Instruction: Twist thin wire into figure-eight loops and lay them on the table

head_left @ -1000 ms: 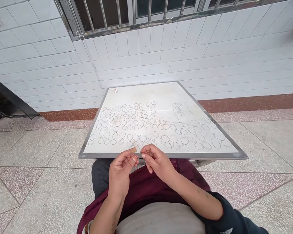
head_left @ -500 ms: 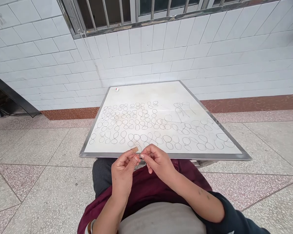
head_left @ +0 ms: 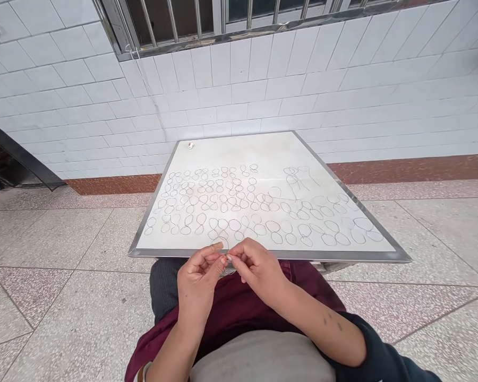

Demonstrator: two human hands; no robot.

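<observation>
My left hand [head_left: 199, 276] and my right hand [head_left: 258, 268] meet just over the near edge of the white table [head_left: 231, 151]. Both are closed in a pinch, thumb against forefinger, with their tips almost touching. Between them is a thin wire [head_left: 228, 274], and part of its loop shows below the fingers against the maroon cloth. The exact spot where the tips grip it is too small to make out. A light-brown band wraps a finger of my left hand. Thin dark wire loops [head_left: 276, 237], many like a figure eight, lie in rows on the tabletop.
Loose wires with straighter ends [head_left: 297, 178] lie at the table's back right. A small red and white object [head_left: 190, 145] sits in the far left corner. A grey metal rim [head_left: 302, 255] edges the table. Behind it stands a white tiled wall [head_left: 239, 95] with a barred window.
Both hands have shifted very slightly left, and the fingertips have drawn a little closer together. More of the wire loop shows beneath them. The rows of loops on the table look the same.
</observation>
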